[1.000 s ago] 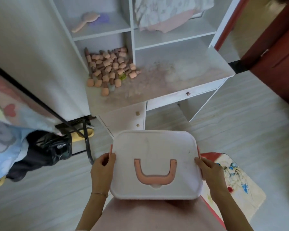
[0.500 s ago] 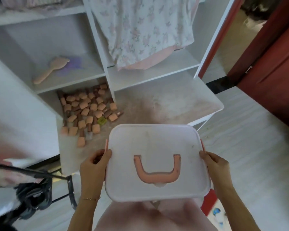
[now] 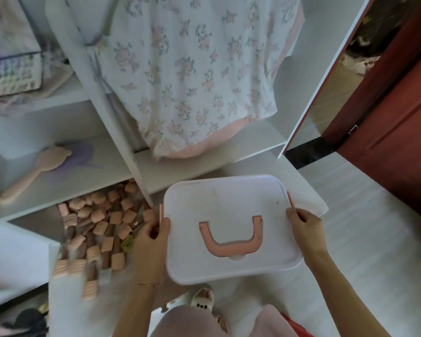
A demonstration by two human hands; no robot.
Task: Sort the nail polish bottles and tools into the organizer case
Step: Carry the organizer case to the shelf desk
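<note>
1. A white, rounded-square plastic organizer case [image 3: 231, 227] with a pink U-shaped handle [image 3: 230, 242] lying flat on its closed lid is held level above the edge of the white desk surface [image 3: 311, 203].
2. Its left edge is gripped by the left hand [image 3: 151, 244], fingers curled around the side beside a pink latch.
3. Its right edge is gripped likewise by the right hand [image 3: 304, 229].
4. A heap of pink-capped nail polish bottles [image 3: 97, 229] is seen on the desk just left of the case, somewhat blurred.
5. A pink hairbrush [image 3: 34, 173] lies on the shelf above, and a floral cloth [image 3: 192, 76] hangs over the upper shelving.
</note>
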